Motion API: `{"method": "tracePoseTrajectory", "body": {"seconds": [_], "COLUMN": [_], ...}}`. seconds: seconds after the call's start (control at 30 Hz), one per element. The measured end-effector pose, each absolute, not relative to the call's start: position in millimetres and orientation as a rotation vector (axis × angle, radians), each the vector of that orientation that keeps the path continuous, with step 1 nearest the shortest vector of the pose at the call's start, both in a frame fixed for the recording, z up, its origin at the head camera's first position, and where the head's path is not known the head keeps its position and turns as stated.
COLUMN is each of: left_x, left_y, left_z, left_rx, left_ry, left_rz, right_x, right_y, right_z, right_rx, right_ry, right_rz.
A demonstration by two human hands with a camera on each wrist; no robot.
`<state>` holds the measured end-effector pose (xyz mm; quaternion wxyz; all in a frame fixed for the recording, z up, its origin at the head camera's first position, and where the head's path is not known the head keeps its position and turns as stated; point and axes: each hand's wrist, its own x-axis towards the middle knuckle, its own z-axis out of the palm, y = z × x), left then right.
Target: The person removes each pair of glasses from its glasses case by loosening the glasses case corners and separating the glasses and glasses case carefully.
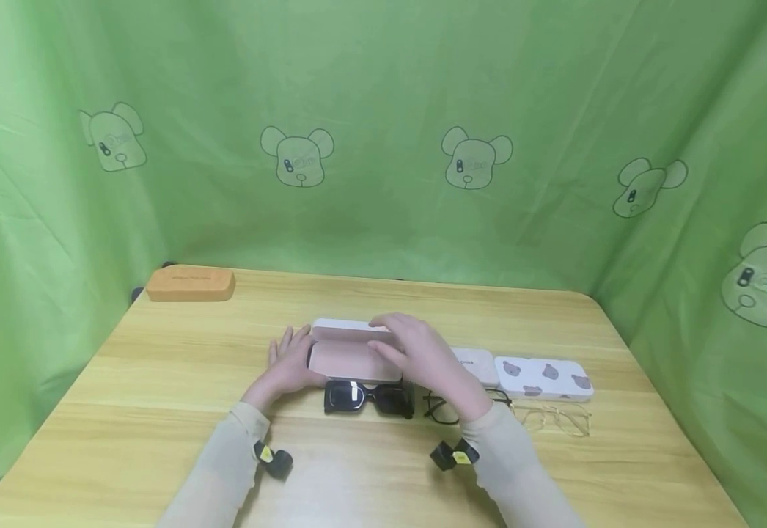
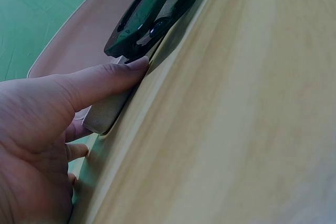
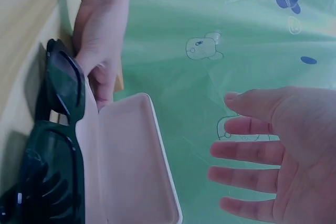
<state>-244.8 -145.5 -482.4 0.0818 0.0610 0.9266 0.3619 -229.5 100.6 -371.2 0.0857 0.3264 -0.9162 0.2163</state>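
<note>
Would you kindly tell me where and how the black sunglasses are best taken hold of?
I would pinch the black sunglasses at the bridge, coming from above on the near side: the open case lies close behind them, and wide lenses flank the narrow bridge, which likely avoids smudges.

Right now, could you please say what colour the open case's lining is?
The lining is pale pink, best seen in the right wrist view.
</note>
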Motion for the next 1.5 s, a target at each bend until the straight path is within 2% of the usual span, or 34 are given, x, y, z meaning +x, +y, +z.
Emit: {"method": "tracePoseTrajectory", "body": {"seconds": [0.7,1.5], "left_x": [-246,-245], "left_y": [-145,-145], "left_z": [-482,-480], "left_rx": [0.194,0.191], "left_ry": [2.774,2.774], "left_rz": [1.092,1.086], "right_x": [-281,-297], "right_y": [91,91], "right_z": [-385,-414], "right_rx": [0.753,0.633], "right_ry": [-2.892,-3.022], "right_rz": [0.94,1.058]}}
